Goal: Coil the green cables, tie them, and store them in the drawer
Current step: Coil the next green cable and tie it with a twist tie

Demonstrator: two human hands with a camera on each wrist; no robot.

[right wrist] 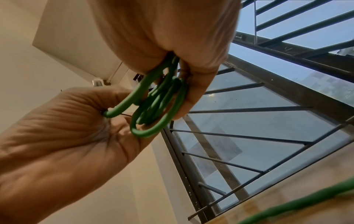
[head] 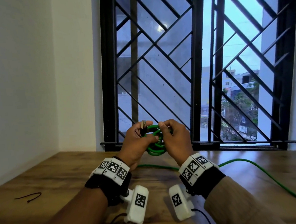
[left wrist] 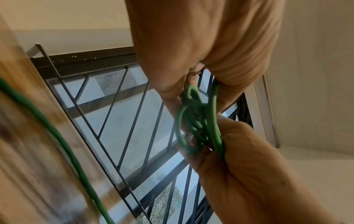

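A small coil of green cable hangs in the air above the wooden table, in front of the window. My left hand grips its left side, with the cable's metal plug and a thin black tie sticking out between the fingers. My right hand pinches the top of the coil from the right. The wrist views show the coil clamped between both hands. A second green cable lies loose and uncoiled across the table.
Another black tie lies on the table at the left. A barred window rises just behind the hands, with a white wall to the left. No drawer shows in any view.
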